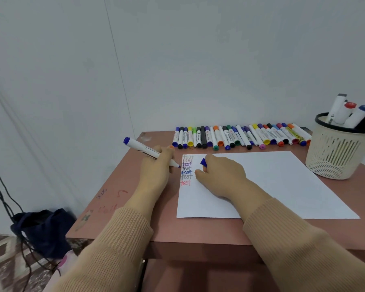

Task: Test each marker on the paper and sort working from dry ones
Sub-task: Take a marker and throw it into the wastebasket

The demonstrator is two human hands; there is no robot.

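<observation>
Blue ink tips the uncapped marker that the left hand grasps, its fingers wrapped round the white barrel. The nib juts out to the right of that grip and reaches the left edge of the paper; whether it touches the sheet cannot be told. Just past the nib runs a column of "test" words in several colours. Close to the right of this grip, the right hand rests on the paper and pinches the blue cap between thumb and fingers. Beyond both grips, along the far edge of the pinkish table, a row of capped markers lies side by side. Well to the right of the cap grip stands a cream basket holding thicker markers upright, near the paper's far corner.
</observation>
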